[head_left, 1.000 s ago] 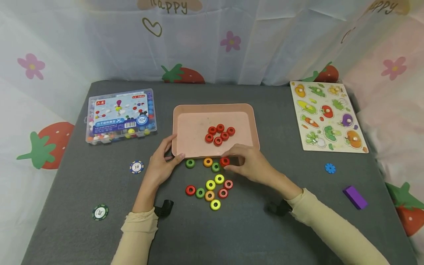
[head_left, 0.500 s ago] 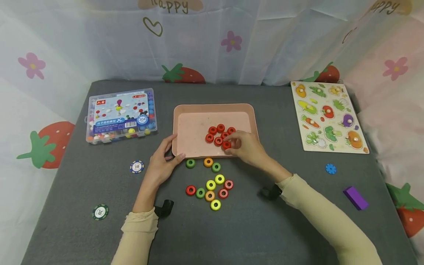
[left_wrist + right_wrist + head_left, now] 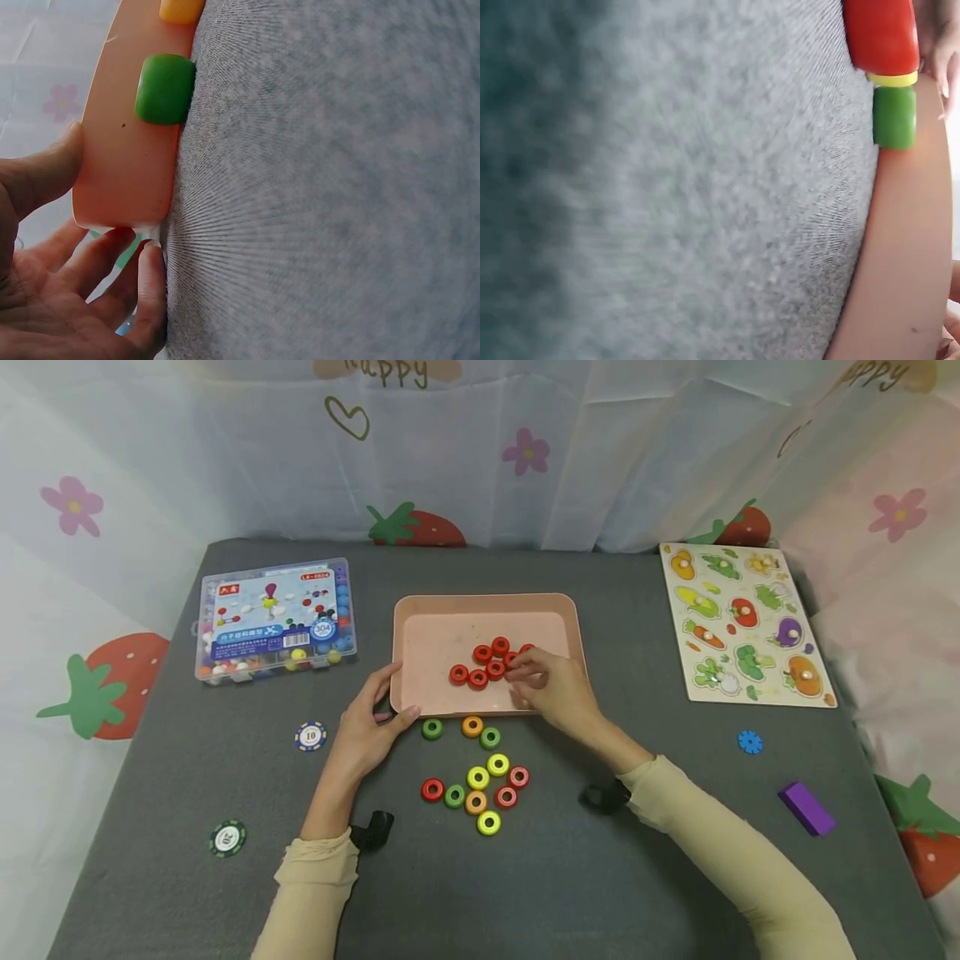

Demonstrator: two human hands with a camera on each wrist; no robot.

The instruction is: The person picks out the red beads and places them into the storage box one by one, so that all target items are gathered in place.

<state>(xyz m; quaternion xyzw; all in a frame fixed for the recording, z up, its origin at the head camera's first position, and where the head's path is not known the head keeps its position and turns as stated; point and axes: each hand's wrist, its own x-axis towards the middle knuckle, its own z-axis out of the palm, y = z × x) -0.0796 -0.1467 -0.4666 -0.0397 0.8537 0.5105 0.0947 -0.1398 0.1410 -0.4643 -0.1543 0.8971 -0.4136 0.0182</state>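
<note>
A shallow pink tray (image 3: 427, 652) lies mid-table, with several red rings (image 3: 477, 679) grouped in it. My left hand (image 3: 365, 733) holds its near left corner, thumb along the front rim and fingers at the left side. In the left wrist view, thumb and fingers bracket that tray corner (image 3: 124, 172). Over the tray's right part is my right hand (image 3: 558, 693), its fingertips beside the red rings and partly covering one at the back. Nothing shows between its fingers. In the right wrist view most of this hand is out of sight.
In front of the tray lie several loose rings, among them a green ring (image 3: 432, 729), a yellow ring (image 3: 489, 822) and a red ring (image 3: 432, 790). A bead box (image 3: 276, 618), a vegetable puzzle board (image 3: 746, 622), poker chips (image 3: 310, 736) and a purple block (image 3: 806, 808) lie around.
My right hand has carried a red ring from the tray's front edge into the tray and let go of it. Some red rings have slid left. The left hand has stayed put.
</note>
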